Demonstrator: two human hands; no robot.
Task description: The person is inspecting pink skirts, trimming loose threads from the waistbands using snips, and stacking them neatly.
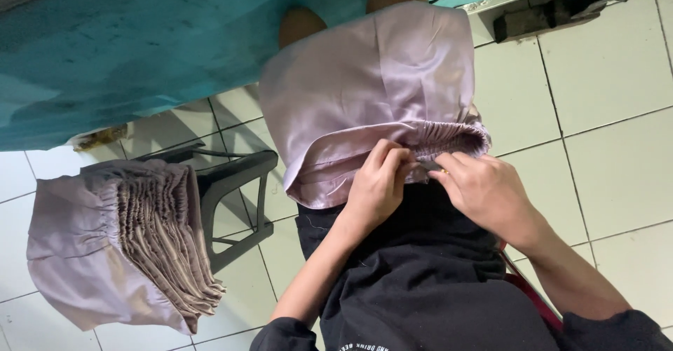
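Note:
A pale lilac satin garment (364,85) with a gathered elastic waistband (449,139) lies over my lap and knees. My left hand (378,183) pinches the waistband's lower edge with curled fingers. My right hand (484,193) grips the same band just to the right, fingertips meeting the left hand's. A small dark object shows between the two hands; what it is cannot be told. I wear a black top (420,281).
A stack of several folded lilac garments (119,239) with gathered bands rests on a dark plastic stool (235,183) at the left. A teal table surface (126,43) spans the top. White floor tiles (603,113) lie all around; dark clutter sits at the top right.

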